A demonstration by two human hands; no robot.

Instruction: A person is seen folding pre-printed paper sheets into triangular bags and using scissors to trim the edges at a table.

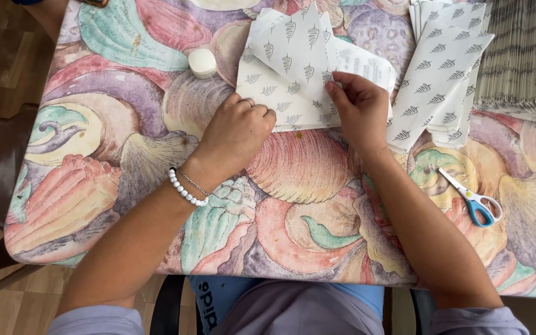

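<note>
Shell-print table [125, 155], both hands [238, 131] on patterned paper [283, 74]

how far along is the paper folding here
Done: a fanned pile of folded patterned sheets lies at upper right. In hand: the left hand presses one patterned sheet flat while the right hand folds its flap. Left: cannot tell; the scissors lie idle.

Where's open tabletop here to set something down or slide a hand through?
Free: the near-left table, between the left hand and the table's left edge, and the near middle strip between both forearms. Smaller gap between the right hand and the scissors. Crowded: far right, with the stacked patterned sheets, and far middle, around the folded paper and the small white round container.
</note>
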